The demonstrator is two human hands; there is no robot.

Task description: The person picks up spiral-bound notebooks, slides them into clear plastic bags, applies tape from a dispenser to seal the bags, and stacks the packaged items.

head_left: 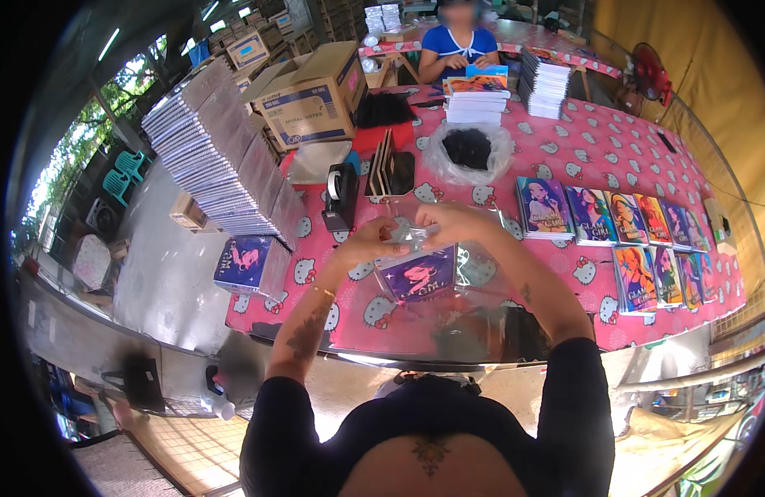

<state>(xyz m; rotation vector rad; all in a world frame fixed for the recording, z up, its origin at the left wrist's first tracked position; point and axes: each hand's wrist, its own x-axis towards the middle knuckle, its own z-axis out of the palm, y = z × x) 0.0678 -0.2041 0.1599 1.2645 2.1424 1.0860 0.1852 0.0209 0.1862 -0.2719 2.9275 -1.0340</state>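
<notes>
My left hand (371, 242) and my right hand (450, 225) meet over a notebook with a purple illustrated cover (417, 275), near the table's front edge. Clear plastic wrap (410, 235) is gathered between them at the notebook's far edge. The fingers of both hands are closed on this plastic, and its loose parts spread to either side of the notebook. Just beyond my left hand stands a black tape dispenser (339, 207). A plastic-wrapped pack of purple notebooks (248, 263) lies left of my left forearm.
A tall leaning stack of wrapped notebooks (213, 145) rises at left, by a cardboard box (312, 103). Beyond my hands are a wooden rack (384, 166) and a plastic bag of black items (467, 149). Colourful notebooks (594, 217) line the right. A person (459, 50) sits across the table.
</notes>
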